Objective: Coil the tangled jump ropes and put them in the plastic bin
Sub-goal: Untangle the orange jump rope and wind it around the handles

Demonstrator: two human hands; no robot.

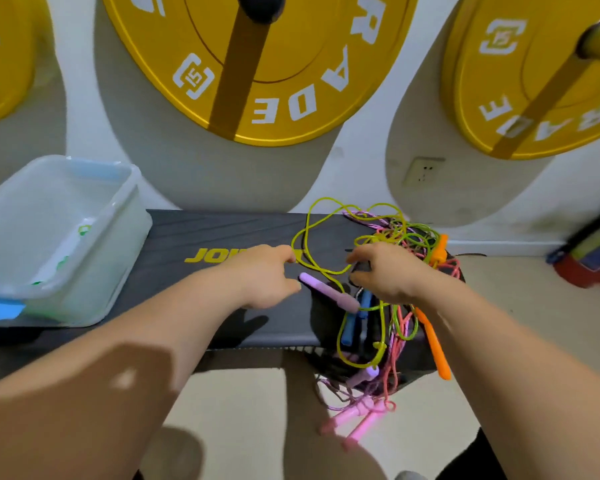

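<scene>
Left hand over yellow "JOI" lettering

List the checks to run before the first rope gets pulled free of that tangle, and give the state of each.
1. The plastic bin stands lidless on the left end of the bench: ok.
2. Ropes separated: all knotted in one tangle at the right end: not ok.
3. Any rope coiled: none: not ok.
4. Everything lies on the bench: the pink handles hang over the near edge: not ok.
5. The left hand grips the yellow-green rope: fingers at its loop, pinch unclear: cannot tell.
6. The right hand has one rope: fingers curl into the tangle, hold hidden: cannot tell.
</scene>
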